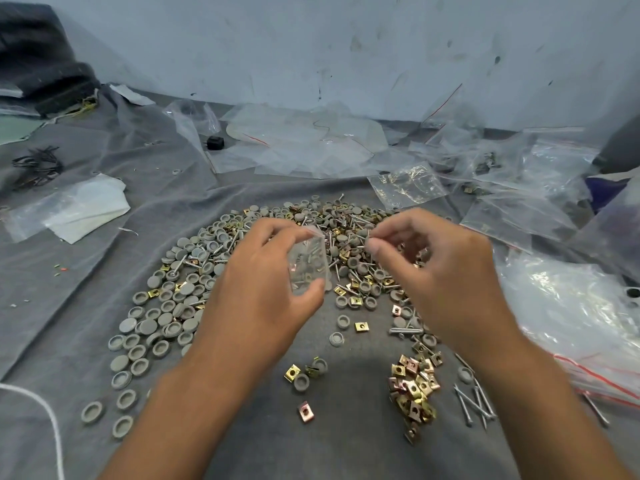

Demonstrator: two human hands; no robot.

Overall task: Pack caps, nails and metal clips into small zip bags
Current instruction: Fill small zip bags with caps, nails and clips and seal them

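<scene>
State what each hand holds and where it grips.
Left hand grips the small clear zip bag by its sides; right hand pinches something thin, unidentifiable.

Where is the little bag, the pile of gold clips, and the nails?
little bag point(309, 265), head view, middle of its clear side.
pile of gold clips point(414, 386), head view, centre of the heap.
nails point(474, 405), head view, crossed shafts.

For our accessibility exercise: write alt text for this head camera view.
A left hand holds a small clear zip bag while the right hand pinches something thin beside it, above a pile of grey caps, nails and brass clips on grey cloth.
</scene>
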